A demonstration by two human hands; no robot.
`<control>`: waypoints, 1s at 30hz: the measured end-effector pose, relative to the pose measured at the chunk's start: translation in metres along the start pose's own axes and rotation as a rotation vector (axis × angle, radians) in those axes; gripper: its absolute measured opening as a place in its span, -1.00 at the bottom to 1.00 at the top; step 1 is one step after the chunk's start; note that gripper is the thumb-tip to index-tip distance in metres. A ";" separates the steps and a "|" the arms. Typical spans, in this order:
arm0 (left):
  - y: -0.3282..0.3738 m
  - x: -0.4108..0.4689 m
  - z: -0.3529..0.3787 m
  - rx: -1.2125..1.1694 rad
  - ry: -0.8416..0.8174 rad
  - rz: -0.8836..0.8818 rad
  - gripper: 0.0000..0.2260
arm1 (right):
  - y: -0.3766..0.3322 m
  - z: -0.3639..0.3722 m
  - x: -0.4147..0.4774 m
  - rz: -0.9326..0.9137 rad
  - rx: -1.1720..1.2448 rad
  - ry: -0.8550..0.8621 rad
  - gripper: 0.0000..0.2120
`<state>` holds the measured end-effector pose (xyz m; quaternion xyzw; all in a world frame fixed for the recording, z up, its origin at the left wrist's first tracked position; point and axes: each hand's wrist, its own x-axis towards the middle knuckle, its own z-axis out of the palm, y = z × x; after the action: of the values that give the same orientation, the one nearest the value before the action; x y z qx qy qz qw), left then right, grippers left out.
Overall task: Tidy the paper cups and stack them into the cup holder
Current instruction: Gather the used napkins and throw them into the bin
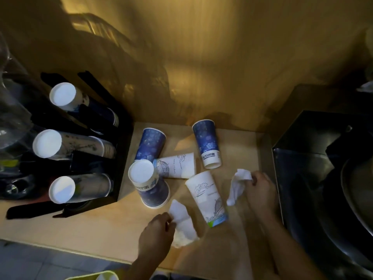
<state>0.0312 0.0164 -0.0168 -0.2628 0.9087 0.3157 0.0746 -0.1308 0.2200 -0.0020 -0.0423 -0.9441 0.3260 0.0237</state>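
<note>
I have both hands low over the bench (80, 225), and each is pinched on paper, not on a cup. My left hand (156, 232) grips a crumpled tissue (184, 225) at its near edge; my right hand (260, 190) holds a second tissue (237, 186) that hangs from the fingertips. I take it the litter goes first, so the cups can be gathered without wads caught between them.

Five loose cups lie between my hands and the wall. A white cup (207, 198) lies on its side between the two tissues, mouth toward me. A capped blue cup (149, 183) stands mouth-down, leaning against a lying blue cup (150, 145) and touching another white cup (177, 165). A fourth blue cup (207, 143) lies apart, nearer the wall.

The holder (123, 162) sits at the left, its three slanted slots each already carrying a nested stack with bases toward me: top stack (64, 97), middle stack (52, 144), bottom stack (66, 188). The slant lets stacks slide in base-out, so the loose cups should be sorted by print before nesting. None has gone in yet.

A dark bin (302, 158) stands just right of my right hand, a likely place for the tissues.
</note>
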 end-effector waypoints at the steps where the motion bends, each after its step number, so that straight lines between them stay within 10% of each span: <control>1: 0.004 -0.002 -0.003 -0.037 0.016 -0.001 -0.85 | -0.011 -0.008 0.003 -0.007 0.104 0.043 -0.89; 9: 0.019 -0.035 -0.039 -0.447 0.345 -0.011 -0.75 | -0.094 -0.034 0.000 -0.071 0.627 0.136 -0.87; 30: -0.143 -0.156 -0.159 -1.082 0.786 -0.193 -0.85 | -0.274 0.029 -0.210 -1.070 0.591 -0.284 -0.85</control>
<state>0.2437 -0.1091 0.0796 -0.4386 0.5547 0.5989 -0.3758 0.0587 -0.0324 0.1411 0.4884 -0.6983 0.5188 0.0685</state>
